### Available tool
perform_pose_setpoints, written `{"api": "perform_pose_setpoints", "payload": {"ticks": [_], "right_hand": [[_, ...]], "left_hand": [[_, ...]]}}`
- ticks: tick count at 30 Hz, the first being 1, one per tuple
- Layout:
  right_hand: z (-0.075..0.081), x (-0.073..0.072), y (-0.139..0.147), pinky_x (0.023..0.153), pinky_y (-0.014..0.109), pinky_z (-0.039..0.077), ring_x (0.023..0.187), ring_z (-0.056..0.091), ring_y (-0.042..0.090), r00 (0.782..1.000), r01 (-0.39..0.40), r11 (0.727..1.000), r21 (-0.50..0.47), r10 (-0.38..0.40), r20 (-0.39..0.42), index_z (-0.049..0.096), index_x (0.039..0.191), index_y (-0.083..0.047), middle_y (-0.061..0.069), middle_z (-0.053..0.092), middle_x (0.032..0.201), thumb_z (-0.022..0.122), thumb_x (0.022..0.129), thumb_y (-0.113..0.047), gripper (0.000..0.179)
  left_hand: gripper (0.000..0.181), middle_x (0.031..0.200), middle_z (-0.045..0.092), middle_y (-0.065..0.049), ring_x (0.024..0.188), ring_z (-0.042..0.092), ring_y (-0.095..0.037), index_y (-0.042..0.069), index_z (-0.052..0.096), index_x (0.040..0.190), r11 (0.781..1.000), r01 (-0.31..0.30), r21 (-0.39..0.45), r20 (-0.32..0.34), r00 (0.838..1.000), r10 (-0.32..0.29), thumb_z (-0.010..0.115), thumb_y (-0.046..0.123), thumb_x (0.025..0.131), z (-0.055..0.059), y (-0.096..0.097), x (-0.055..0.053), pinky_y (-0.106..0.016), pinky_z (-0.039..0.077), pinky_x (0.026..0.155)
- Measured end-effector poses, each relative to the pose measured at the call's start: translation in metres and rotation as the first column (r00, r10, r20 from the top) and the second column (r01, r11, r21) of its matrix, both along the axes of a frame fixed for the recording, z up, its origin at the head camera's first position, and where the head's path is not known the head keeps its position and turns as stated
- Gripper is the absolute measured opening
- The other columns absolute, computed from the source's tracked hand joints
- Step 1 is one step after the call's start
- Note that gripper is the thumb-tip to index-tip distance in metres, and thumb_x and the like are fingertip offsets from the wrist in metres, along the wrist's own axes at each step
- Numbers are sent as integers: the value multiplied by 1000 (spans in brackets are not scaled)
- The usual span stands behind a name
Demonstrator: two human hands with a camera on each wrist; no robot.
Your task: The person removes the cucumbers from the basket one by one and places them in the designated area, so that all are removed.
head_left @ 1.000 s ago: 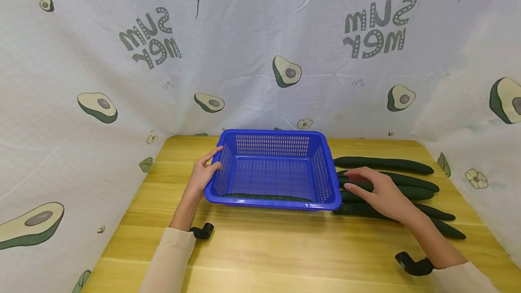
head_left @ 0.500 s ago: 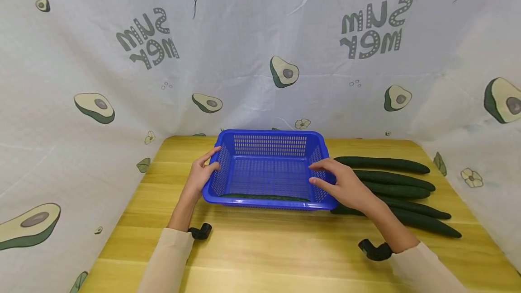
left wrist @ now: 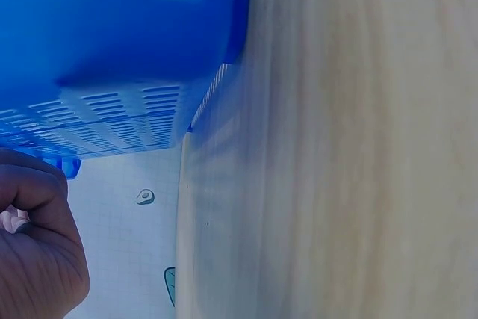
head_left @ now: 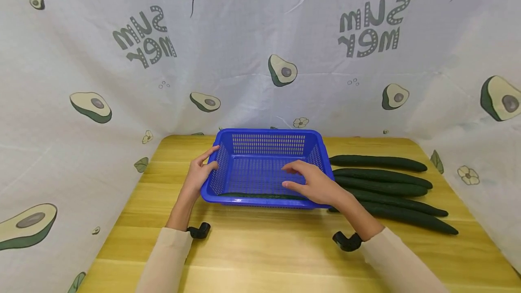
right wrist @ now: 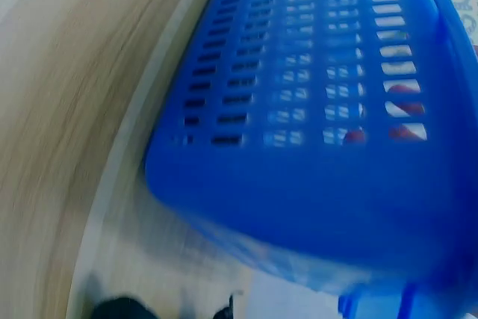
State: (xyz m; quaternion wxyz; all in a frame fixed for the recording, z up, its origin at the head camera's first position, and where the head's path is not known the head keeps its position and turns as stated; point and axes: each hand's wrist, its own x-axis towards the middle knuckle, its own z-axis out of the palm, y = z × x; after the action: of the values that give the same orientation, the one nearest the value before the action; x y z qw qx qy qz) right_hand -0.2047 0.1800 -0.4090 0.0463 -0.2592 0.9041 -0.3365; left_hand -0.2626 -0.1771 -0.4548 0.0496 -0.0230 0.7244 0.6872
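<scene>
A blue slotted plastic basket [head_left: 252, 201] sits on the wooden table. My left hand [head_left: 199, 174] grips its left rim, thumb on the inner side, and the left wrist view shows curled fingers [left wrist: 37, 192] beside the basket wall. Over the basket's right half hovers my right hand [head_left: 315, 184], fingers relaxed and thumb apart, holding nothing. A dark green cucumber [head_left: 260, 196] lies inside along the front wall, partly hidden by the rim. In the right wrist view the basket wall [right wrist: 299, 192] fills most of the frame, and the hand is mostly hidden behind it.
Several long cucumbers [head_left: 378, 162] lie side by side on the table right of the basket, their left ends close to it. A white cloth printed with avocados [head_left: 282, 70] hangs behind and at both sides. The table [head_left: 260, 248] extends in front of the basket.
My right hand has moved left from above the cucumbers, across the basket's right rim, to over its inside. My left hand keeps its grip on the rim.
</scene>
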Motion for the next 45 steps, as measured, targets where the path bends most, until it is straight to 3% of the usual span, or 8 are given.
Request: {"api": "perform_pose_setpoints", "payload": {"ticks": [13, 23, 28, 35, 42, 45], "right_hand": [[-7, -19, -29, 104, 53, 50, 127, 59, 37, 992, -116, 987, 113, 111, 55, 57, 142, -3, 17, 62, 138, 68, 99, -33, 54], [-13, -28, -36, 108, 53, 48, 129, 60, 36, 975, -169, 966, 195, 135, 179, 58, 142, -2, 17, 63, 139, 73, 96, -28, 56], [-18, -31, -38, 98, 45, 55, 116, 66, 31, 966, -211, 950, 228, 168, 198, 63, 136, -3, 14, 70, 126, 74, 95, -26, 48], [-21, -35, -37, 83, 27, 56, 93, 68, 14, 941, -289, 932, 217, 235, 244, 71, 125, -4, 5, 73, 106, 72, 96, -15, 31], [-19, -37, -36, 82, 30, 57, 94, 68, 13, 931, -327, 919, 220, 273, 243, 73, 122, -3, 5, 74, 109, 69, 98, -17, 28], [-18, -36, -34, 84, 33, 56, 96, 66, 15, 940, -316, 925, 211, 275, 204, 72, 123, -4, 5, 73, 110, 69, 99, -19, 29]], "left_hand": [[62, 133, 63, -27, 78, 70, -23, 31, 58, 148, 1000, -5, 2, -10, 1000, 5, 60, 6, 91, 3, 0, 0, -31, 60, 64], [62, 134, 63, -27, 82, 71, -26, 30, 57, 149, 1000, 5, 3, -12, 1000, -5, 60, 6, 91, 5, 0, 1, -32, 61, 65], [62, 129, 64, -30, 77, 70, -24, 31, 58, 148, 1000, 4, -7, -12, 1000, -4, 61, 7, 91, 2, -1, 0, -32, 61, 64], [62, 126, 64, -34, 77, 71, -26, 31, 56, 150, 1000, 7, 9, 6, 1000, -7, 61, 7, 92, 0, -2, -2, -32, 61, 64], [64, 126, 62, -39, 81, 72, -32, 22, 54, 152, 1000, 23, 7, 42, 999, -24, 59, 2, 92, 27, 2, 11, -38, 62, 68], [64, 125, 63, -39, 78, 71, -30, 22, 54, 152, 1000, 23, 12, 39, 999, -23, 59, 2, 91, 29, 3, 12, -37, 62, 67]]}}
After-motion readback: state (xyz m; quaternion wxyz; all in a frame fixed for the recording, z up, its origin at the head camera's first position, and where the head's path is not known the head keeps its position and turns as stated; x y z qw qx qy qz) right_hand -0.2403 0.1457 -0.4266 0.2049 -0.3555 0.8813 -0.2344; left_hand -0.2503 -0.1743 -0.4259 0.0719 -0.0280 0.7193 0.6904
